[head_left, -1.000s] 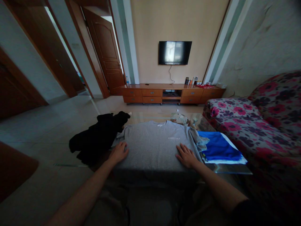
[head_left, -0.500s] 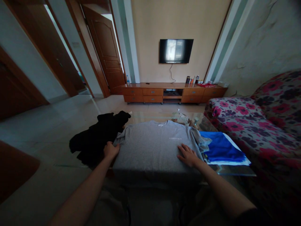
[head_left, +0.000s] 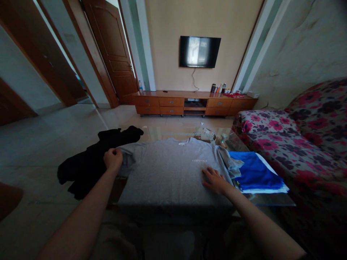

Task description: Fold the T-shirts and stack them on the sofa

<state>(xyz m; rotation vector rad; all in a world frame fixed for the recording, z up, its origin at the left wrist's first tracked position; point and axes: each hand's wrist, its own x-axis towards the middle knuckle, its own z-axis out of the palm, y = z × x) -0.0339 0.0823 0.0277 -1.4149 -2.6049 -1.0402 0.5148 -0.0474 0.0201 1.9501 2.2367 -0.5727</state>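
A grey T-shirt (head_left: 162,169) lies spread on the glass table, collar at the far side, its lower part hanging over the near edge. My left hand (head_left: 113,159) is closed on the end of the left sleeve, which is drawn out sideways. Flat on the chest, just below the printed lettering, rests my right hand (head_left: 214,180) with fingers spread. The right sleeve lies rumpled against a folded blue garment (head_left: 255,171). Black clothing (head_left: 89,162) is heaped beyond and beside my left hand.
Under the shirt is a glass table (head_left: 271,199); a small glass jar (head_left: 223,139) and crumpled papers (head_left: 207,133) are at its far side. A flowered sofa (head_left: 276,133) stands to the right. Across the floor are a wooden TV cabinet (head_left: 173,103) and a wall television (head_left: 200,51).
My left hand has moved left and away from me, pulling the left sleeve out straighter. My right hand stays on the shirt's chest. The camera view has shifted slightly.
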